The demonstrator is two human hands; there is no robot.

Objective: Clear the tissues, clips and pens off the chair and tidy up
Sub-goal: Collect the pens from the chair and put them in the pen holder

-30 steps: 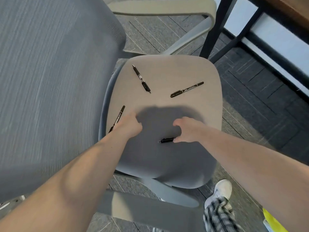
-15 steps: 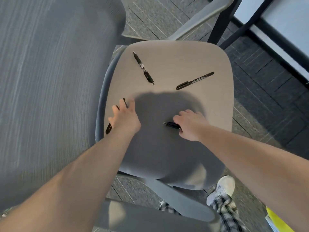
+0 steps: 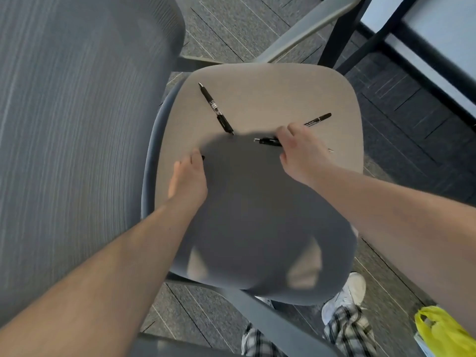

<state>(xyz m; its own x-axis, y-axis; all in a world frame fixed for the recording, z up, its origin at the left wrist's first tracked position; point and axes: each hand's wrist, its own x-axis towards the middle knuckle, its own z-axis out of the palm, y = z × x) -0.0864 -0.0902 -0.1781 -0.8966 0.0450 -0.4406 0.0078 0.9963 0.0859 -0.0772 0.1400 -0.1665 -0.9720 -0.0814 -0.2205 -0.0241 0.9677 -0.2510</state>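
Chair seat (image 3: 283, 94), both hands' (image 3: 298, 153) grips closed

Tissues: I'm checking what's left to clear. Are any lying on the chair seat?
No, the seat shows only black pens, such as the pen lying free near its back.

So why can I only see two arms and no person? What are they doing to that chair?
The camera sits on the person's head and looks down, so you see what they see: their own arms and hands. There is no robot here. Below is a chair seat with black pens on it. The right hand holds one pen and reaches over another. The left hand is closed on a pen whose tip just peeks out. One more pen lies free on the seat. At the bottom you can see their shoe on the floor.
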